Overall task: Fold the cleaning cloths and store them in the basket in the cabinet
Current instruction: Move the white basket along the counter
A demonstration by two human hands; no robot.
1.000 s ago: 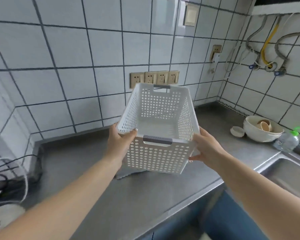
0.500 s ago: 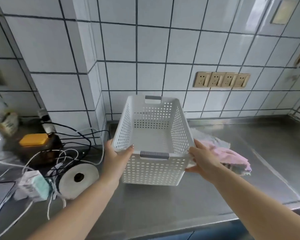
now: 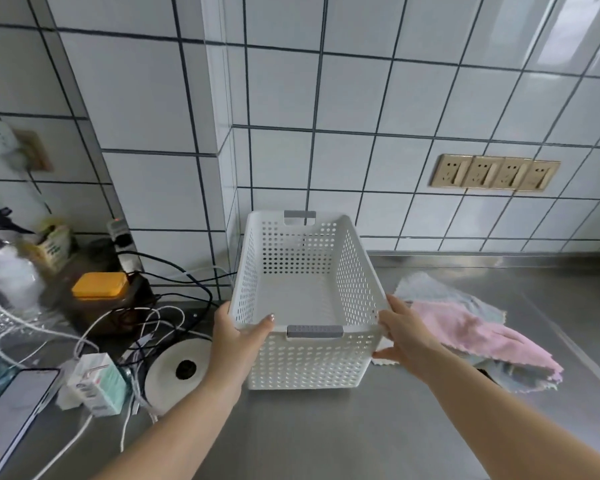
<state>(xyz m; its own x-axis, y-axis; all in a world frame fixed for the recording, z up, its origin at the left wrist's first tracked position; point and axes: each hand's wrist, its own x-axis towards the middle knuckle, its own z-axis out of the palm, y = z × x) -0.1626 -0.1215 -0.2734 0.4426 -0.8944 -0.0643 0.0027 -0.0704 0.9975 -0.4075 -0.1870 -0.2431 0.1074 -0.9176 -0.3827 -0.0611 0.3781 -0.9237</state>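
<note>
Head view: rectangular white perforated plastic basket [image 3: 309, 303] with grey handle strips, upright on brushed steel counter [image 3: 326, 431]. Left hand [image 3: 238, 336] clasping near-left corner, thumb hooked over rim; right hand [image 3: 404, 336] flat against right wall, fingers together. Just beside, right: scallop-edged fuzzy cloths [image 3: 478, 336], pink over pale blue, rumpled.
</note>
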